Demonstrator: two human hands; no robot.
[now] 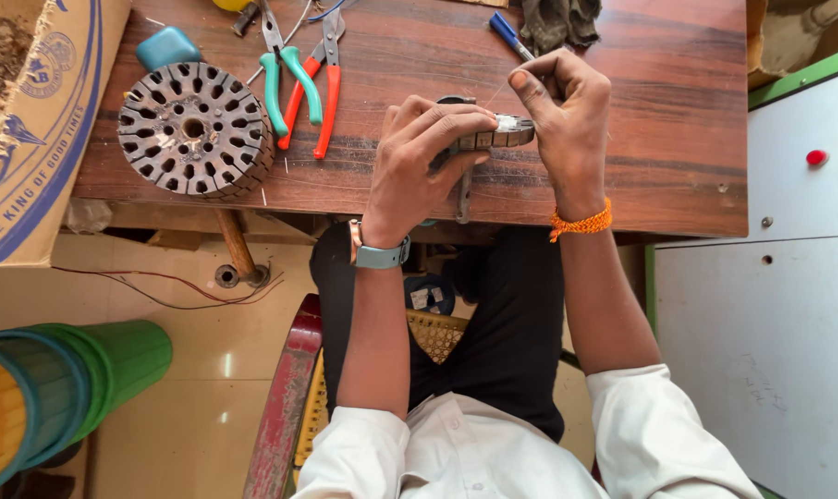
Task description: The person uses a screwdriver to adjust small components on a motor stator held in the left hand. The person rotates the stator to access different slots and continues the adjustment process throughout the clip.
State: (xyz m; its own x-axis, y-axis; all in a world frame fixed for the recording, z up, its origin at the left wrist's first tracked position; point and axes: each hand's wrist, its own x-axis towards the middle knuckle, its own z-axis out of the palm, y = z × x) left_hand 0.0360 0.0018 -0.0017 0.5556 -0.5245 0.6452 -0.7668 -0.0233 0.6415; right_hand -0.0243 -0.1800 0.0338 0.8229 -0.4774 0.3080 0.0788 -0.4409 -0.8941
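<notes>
Two pliers (303, 79), one slotted metal core (194, 129), one blue screwdriver (508, 34), two hands (419, 162).

The wooden bench (659, 139) carries a slotted round metal core (195, 129), green-handled pliers (285, 79), red-handled pliers (319, 88) and a dark cloth (557, 20).

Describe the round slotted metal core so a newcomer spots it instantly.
Start at the brown wooden table, left end. The dark, round laminated metal core lies flat there, left of the green-handled pliers. Its ring of slots around a centre hole sets it apart.

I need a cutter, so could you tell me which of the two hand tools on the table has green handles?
The left tool, the green-handled pliers; the tool beside it, the pliers with red handles, lies right.
</notes>
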